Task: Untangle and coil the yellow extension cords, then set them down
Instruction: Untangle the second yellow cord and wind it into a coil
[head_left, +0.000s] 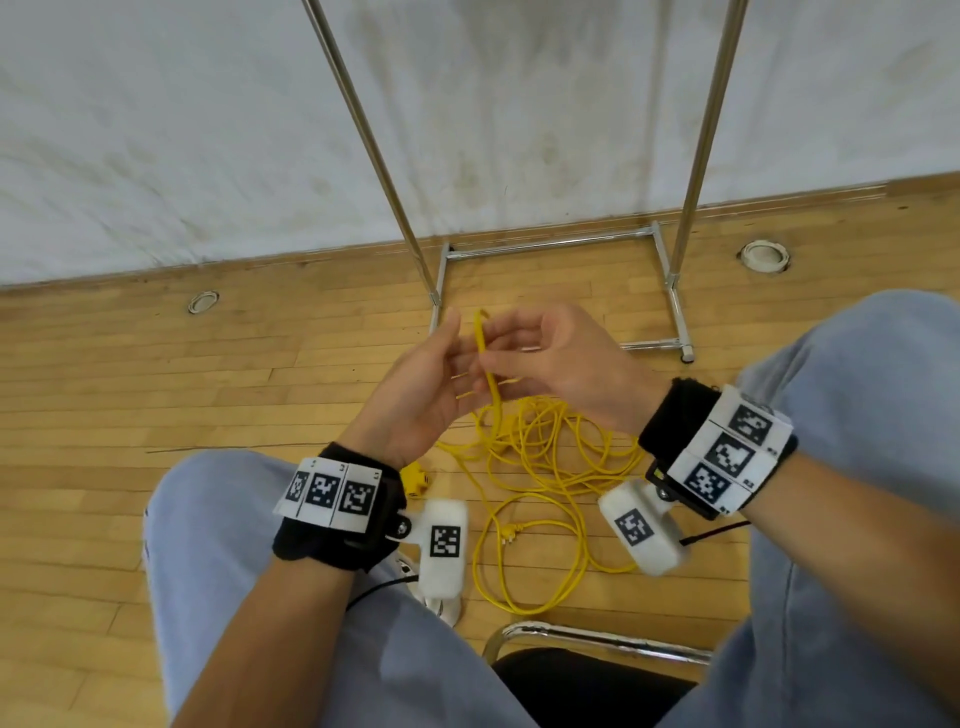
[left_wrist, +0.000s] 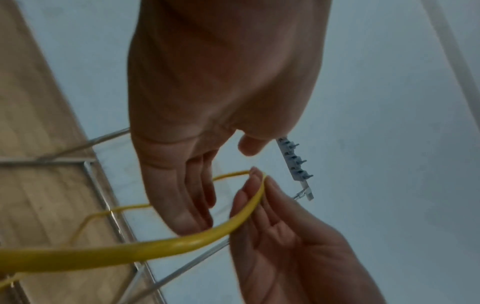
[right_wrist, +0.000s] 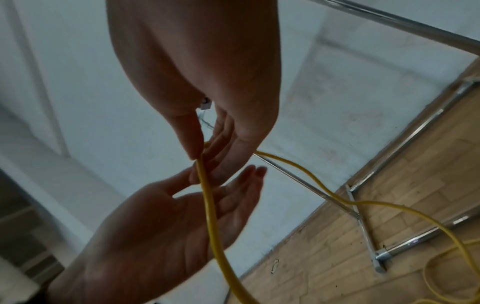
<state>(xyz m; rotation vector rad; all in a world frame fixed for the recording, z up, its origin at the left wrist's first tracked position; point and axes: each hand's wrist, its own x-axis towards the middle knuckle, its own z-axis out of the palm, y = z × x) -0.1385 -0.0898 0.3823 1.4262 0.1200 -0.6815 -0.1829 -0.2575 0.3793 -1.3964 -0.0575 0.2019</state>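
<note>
A yellow extension cord (head_left: 545, 457) lies in a loose tangle on the wooden floor between my knees. One strand of it rises to my hands and bends over in a narrow loop (head_left: 481, 338). My right hand (head_left: 519, 353) pinches this strand (right_wrist: 207, 205) between thumb and fingers (right_wrist: 193, 148). My left hand (head_left: 436, 374) is held flat beside it, palm toward the strand and fingers (left_wrist: 182, 195) straight, not closed on it. A yellow socket block (head_left: 415, 480) lies on the floor under my left wrist. A yellow plug (head_left: 506, 535) rests in the tangle.
A chrome clothes rack (head_left: 672, 291) stands on the floor ahead, against a white wall. Two round floor fittings (head_left: 203, 302) (head_left: 763, 255) sit near the wall. A chrome chair rim (head_left: 597, 636) shows between my legs.
</note>
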